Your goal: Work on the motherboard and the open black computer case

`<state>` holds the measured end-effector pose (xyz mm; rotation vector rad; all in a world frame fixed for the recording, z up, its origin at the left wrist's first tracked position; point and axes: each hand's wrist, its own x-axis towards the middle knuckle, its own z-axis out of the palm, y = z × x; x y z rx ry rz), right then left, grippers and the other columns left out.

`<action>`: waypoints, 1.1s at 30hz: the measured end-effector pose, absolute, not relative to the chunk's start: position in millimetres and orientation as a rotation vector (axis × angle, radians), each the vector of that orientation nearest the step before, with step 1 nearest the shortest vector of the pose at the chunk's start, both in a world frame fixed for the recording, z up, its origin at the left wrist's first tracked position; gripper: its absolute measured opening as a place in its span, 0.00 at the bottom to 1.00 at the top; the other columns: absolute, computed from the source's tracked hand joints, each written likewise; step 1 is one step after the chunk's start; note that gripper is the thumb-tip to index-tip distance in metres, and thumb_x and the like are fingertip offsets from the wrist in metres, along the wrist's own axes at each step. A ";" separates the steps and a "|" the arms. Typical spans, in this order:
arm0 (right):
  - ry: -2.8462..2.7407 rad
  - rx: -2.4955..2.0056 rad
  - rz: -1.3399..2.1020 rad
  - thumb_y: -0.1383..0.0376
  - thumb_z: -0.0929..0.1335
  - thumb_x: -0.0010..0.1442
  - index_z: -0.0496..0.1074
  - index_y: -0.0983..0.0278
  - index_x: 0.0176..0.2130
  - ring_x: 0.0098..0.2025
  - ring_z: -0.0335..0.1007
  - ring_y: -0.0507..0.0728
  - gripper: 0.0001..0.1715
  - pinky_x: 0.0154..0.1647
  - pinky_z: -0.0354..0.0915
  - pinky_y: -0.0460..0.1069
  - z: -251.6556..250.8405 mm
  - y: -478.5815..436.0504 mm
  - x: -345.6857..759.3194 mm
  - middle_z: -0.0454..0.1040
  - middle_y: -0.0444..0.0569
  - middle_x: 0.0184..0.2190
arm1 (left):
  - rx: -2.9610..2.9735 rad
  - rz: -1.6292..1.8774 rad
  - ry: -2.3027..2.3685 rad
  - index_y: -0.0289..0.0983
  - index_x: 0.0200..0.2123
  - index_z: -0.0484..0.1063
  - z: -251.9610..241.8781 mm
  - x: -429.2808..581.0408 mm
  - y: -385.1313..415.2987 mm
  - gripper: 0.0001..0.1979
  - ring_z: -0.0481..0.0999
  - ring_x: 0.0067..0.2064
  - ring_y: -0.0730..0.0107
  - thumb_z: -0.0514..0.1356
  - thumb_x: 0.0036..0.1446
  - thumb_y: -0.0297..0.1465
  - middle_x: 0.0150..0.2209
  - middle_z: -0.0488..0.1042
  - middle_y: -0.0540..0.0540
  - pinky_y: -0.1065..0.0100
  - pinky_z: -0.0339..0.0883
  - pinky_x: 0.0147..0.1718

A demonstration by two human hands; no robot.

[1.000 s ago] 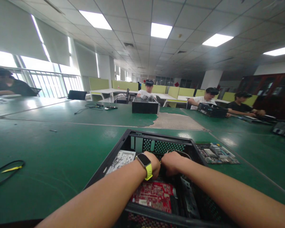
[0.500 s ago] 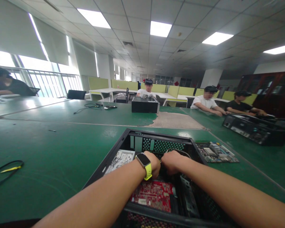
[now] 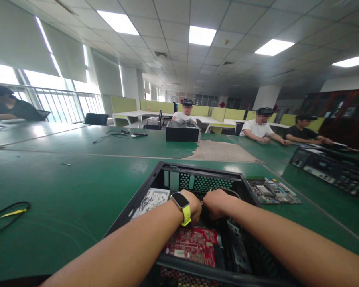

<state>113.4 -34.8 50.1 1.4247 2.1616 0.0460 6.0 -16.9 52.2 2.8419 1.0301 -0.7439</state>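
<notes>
An open black computer case (image 3: 155, 175) lies on the green table (image 3: 77, 187) right in front of me. Both my hands reach down into it, side by side. My left hand (image 3: 194, 208), with a smartwatch on a yellow strap at the wrist, is closed with its fingers curled down out of sight. My right hand (image 3: 217, 204) is closed too, touching the left, near thin wires at the case's back wall. What they grip is hidden. A red circuit board (image 3: 194, 245) lies in the case below my wrists.
A loose motherboard (image 3: 272, 192) lies just right of the case. A black cable with a yellow tag (image 3: 8, 213) lies at the left. A black case (image 3: 332, 171) sits at the right, another (image 3: 183, 132) far across. Several people sit around the tables.
My hands have stayed in place inside the case. At the right, the co-worker's black case has slid along the table toward the near right edge.
</notes>
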 end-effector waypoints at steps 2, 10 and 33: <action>2.162 1.424 0.053 0.59 0.72 0.45 0.76 0.67 0.43 0.41 0.75 0.66 0.25 0.37 0.71 0.53 49.2 -34.4 113.8 0.77 0.60 0.39 | 2.823 -0.901 1.038 0.35 0.38 0.78 60.4 5.8 -21.9 0.15 0.77 0.40 0.48 0.65 0.46 0.37 0.39 0.79 0.36 0.54 0.73 0.38; 2.172 1.413 0.055 0.60 0.72 0.45 0.77 0.68 0.41 0.40 0.75 0.67 0.23 0.36 0.70 0.53 44.7 -31.7 114.7 0.78 0.60 0.38 | 2.794 -0.965 1.106 0.34 0.43 0.76 71.3 5.7 -30.1 0.19 0.77 0.42 0.47 0.63 0.48 0.36 0.41 0.78 0.36 0.53 0.72 0.41; 2.155 1.476 -0.001 0.58 0.73 0.43 0.77 0.63 0.43 0.43 0.74 0.63 0.25 0.40 0.68 0.50 51.1 -34.6 111.4 0.77 0.57 0.41 | 2.809 -0.953 1.086 0.37 0.42 0.77 66.6 3.8 -26.1 0.18 0.77 0.42 0.49 0.64 0.49 0.39 0.42 0.78 0.38 0.56 0.72 0.41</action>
